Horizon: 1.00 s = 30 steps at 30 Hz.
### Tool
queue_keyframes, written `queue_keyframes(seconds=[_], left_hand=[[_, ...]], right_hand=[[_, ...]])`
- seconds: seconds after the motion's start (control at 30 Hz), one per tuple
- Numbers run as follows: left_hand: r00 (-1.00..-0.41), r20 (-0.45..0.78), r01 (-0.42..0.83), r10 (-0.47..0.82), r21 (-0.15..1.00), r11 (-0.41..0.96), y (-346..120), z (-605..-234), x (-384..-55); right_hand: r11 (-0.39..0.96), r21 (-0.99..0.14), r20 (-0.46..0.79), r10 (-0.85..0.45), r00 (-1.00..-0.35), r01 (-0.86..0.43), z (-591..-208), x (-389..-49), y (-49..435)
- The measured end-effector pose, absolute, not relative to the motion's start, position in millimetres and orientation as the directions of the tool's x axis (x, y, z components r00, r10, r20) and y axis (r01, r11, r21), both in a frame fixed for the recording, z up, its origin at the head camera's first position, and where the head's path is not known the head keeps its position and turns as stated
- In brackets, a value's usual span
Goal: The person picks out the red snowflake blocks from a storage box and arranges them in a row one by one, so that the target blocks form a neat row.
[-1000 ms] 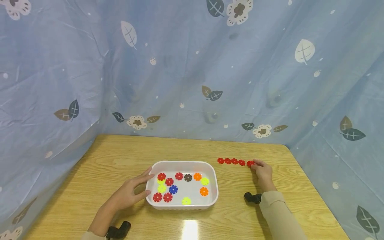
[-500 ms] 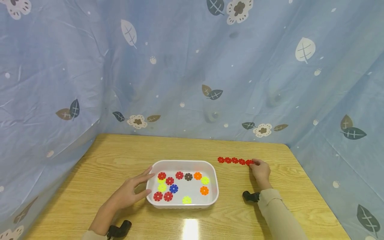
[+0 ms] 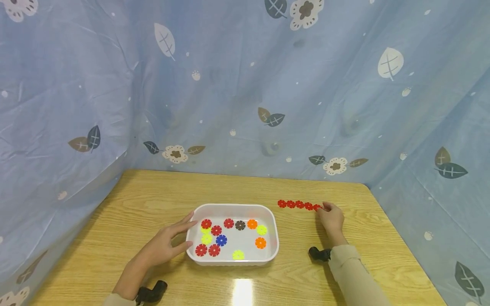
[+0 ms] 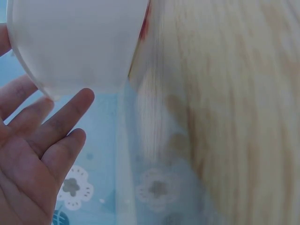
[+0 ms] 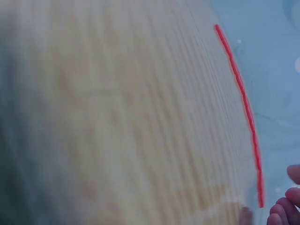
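Observation:
My left hand (image 3: 167, 244) rests at the left end of a white plastic tray (image 3: 232, 264), its spread fingers touching rim and side wall. In the left wrist view, the fingers (image 4: 70, 112) lie loosely against the tray wall (image 4: 79, 47). Notched snowflake discs in red, yellow, orange, blue and brown lie in the tray. A row of several red snowflake discs (image 3: 300, 204) lies on the table right of it. My right hand (image 3: 332, 217) holds the row's right-end disc at its edge, partly covering it. In the right wrist view, fingertips (image 5: 276, 213) straddle the end of the row (image 5: 247, 108).
The wooden table (image 3: 180, 187) ends at the back against a blue patterned cloth (image 3: 229, 85), which also hangs on both sides. Black wrist devices (image 3: 319, 254) sit at both wrists. Light reflects off the table in front of the tray.
The right hand has slid the end red disc a little left, closing its gap to the row, and has shifted slightly left since. Left hand and tray keep their place.

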State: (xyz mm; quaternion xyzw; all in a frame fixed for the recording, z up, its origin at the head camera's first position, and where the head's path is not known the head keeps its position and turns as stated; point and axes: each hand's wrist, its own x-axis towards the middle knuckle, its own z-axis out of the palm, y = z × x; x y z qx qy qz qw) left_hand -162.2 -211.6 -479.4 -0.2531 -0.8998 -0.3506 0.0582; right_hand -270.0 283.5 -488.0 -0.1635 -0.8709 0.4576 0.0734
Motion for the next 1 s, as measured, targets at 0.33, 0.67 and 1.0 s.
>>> queue_keyframes(seconds=[0.33, 0.67, 1.0], left_hand=[[-0.863, 0.284, 0.499, 0.417, 0.604, 0.621, -213, -480, -163], [-0.850, 0.307, 0.523, 0.427, 0.585, 0.620, -212, -481, -164], [-0.850, 0.309, 0.524, 0.427, 0.582, 0.622, -212, -480, -164]], right_hand=[[0.461, -0.884, 0.005, 0.180, -0.984, 0.080, -462, -254, 262], [0.405, -0.902, 0.169, 0.011, -0.986, -0.150, -441, -229, 206], [0.223, -0.948, 0.196, -0.151, -0.969, -0.226, -437, -208, 134]])
